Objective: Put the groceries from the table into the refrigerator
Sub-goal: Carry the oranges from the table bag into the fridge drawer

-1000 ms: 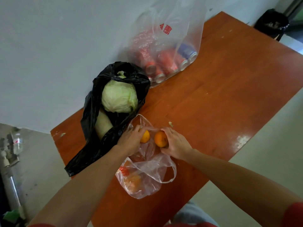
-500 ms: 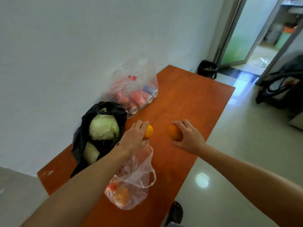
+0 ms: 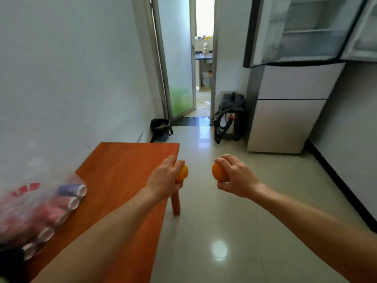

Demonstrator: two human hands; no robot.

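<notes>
Left fingers (image 3: 170,162) curled over the top of one orange (image 3: 182,173), thumb underneath, left hand (image 3: 166,179) clasped round it just off the table's far corner. Right fingers (image 3: 229,163) wrapped likewise round a second orange (image 3: 219,172), right hand (image 3: 235,176) gripping it at 3 o'clock of the first, over open floor (image 3: 220,221). Both fruits held level, near each other, not touching. At 9 o'clock of the left hand, the orange-brown table (image 3: 122,170) against the white wall; at its 8 o'clock end, a clear plastic bag (image 3: 30,211) of drink cans (red ones and a purple one, blurred). At 1 o'clock, the refrigerator (image 3: 285,111), upper door (image 3: 295,29) swung open, bare shelves showing inside. Beside its base, a dark backpack (image 3: 230,117) on the floor. At 12 o'clock, an open doorway; left of it, a small black-lined bin (image 3: 161,127).
</notes>
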